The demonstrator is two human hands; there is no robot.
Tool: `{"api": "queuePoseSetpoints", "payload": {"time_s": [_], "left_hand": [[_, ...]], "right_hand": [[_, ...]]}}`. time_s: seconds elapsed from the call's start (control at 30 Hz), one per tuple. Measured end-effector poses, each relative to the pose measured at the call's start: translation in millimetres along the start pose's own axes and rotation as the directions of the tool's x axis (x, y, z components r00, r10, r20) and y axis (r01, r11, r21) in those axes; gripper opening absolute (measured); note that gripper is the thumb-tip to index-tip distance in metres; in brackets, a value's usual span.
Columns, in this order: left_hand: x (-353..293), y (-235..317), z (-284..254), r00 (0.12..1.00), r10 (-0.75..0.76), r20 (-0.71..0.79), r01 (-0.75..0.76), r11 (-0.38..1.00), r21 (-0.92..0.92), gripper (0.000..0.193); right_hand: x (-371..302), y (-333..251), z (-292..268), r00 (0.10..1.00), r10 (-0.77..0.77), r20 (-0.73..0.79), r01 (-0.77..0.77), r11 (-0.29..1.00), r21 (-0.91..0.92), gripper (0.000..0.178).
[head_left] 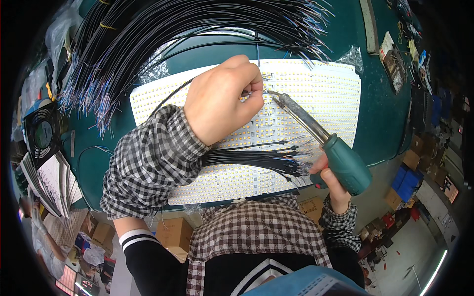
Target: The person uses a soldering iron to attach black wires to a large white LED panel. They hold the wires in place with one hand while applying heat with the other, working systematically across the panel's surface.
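Under L hand (222, 98), beside R hand (338, 191): LED bd (326, 91); L pinches blk cable (172, 94), R grips soldering iron (348, 166).

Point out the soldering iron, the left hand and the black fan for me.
Soldering iron (342, 159), head view: on its green handle.
Left hand (221, 96), head view: on its back.
Black fan (45, 131), head view: on its hub.

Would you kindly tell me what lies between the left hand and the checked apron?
The head view shows a bundle of black cables on the white LED panel.
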State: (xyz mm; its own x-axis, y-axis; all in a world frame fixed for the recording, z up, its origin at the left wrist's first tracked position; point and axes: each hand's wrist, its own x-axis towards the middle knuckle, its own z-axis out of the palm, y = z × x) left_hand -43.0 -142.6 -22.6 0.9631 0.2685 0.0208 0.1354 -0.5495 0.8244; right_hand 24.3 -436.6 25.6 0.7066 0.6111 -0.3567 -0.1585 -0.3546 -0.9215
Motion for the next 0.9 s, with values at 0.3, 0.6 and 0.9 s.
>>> {"api": "queuePoseSetpoints", "payload": {"time_s": [0.3, 0.6, 0.9], "left_hand": [[0.1, 1.7, -0.9, 1.0, -0.007, 0.002, 0.007, 1.0, 0.005, 0.007], [-2.0, -0.3, -1.6, 1.0, 0.0, 0.001, 0.0, 0.998, -0.067, 0.007], [-4.5, -0.3, 1.4, 0.999, 0.036, -0.032, -0.036, 0.999, 0.012, 0.011]], "right_hand": [[-2.2, 5.0, -8.7, 0.998, -0.005, 0.061, 0.013, 0.991, -0.13, 0.06], [-2.4, -4.0, -3.9, 0.999, 0.025, 0.028, -0.024, 0.999, -0.023, 0.06], [-2.9, 2.0, -5.1, 0.998, -0.037, -0.053, 0.04, 0.997, 0.062, 0.062]]}}
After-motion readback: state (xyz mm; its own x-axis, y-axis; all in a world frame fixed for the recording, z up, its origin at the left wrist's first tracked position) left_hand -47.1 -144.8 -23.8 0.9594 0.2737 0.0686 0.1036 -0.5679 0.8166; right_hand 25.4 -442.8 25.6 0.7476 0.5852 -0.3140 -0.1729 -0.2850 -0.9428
